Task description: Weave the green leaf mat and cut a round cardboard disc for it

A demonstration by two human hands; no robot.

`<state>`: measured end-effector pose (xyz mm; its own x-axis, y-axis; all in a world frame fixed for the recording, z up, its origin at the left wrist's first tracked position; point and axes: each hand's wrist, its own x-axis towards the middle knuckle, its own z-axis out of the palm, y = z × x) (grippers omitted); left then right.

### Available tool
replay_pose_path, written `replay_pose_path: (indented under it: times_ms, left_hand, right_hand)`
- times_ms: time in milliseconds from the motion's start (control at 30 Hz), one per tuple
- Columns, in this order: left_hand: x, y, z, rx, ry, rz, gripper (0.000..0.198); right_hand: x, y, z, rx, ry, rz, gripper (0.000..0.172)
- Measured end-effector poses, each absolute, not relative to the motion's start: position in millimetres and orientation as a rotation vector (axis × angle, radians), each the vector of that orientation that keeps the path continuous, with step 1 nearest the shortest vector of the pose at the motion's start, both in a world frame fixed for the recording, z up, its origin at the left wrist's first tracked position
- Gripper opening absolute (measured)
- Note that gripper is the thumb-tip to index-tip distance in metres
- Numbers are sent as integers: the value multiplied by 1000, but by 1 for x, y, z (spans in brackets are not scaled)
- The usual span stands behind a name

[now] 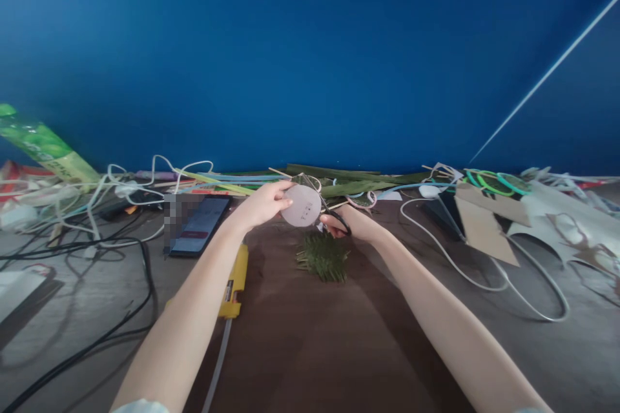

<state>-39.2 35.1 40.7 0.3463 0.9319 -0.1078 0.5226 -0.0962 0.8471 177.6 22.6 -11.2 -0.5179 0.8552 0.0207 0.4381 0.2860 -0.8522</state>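
A round, pale grey disc (301, 206) with small dark marks is pinched at its left edge by my left hand (269, 204). Some green and light strips show behind its top edge. My right hand (352, 222) is closed on black-handled scissors (339, 216) just right of the disc; their blades are hard to make out. Below both hands, a small pile of green clippings (324, 258) lies on the brown surface (310, 342).
A yellow glue gun (236, 284) lies beside my left forearm, near a phone (201, 226). Long green strips (358, 181) run along the blue wall. White cables, a tilted green bottle (48, 145) and cardboard pieces (484, 226) lie around.
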Motion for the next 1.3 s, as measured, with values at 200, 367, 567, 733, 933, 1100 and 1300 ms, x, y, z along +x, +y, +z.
replay_pose_path:
  times_ms: [200,367,567,733,933,1100,1300]
  left_hand:
    - [-41,36,40,1676,1248,635,33]
    - [-43,38,37,1708,1222,698,15]
    - [-40,43,34,1882,1240,910,8]
    - [-37,43,31,1833,1148,1052,7]
    - [-33,42,29,1920,1084,985,7]
    - [-34,44,28,1923,1100,1002,7]
    - [-35,45,25,1935,1052,982,13]
  right_hand:
    - [180,25,-14,-1214,-2035,1204,52]
    - [177,28,-15,-1198,-1828,1224,58]
    - [174,31,-18,-1185,-1536,1343,56]
    - [173,28,-15,-1095,-1527,1441,46]
    - [172,28,-12,-1009,-1492,1425,29]
    - [174,33,-17,-856,-1432,1491,26]
    - [173,31,-19,-860,-1404,1509,35]
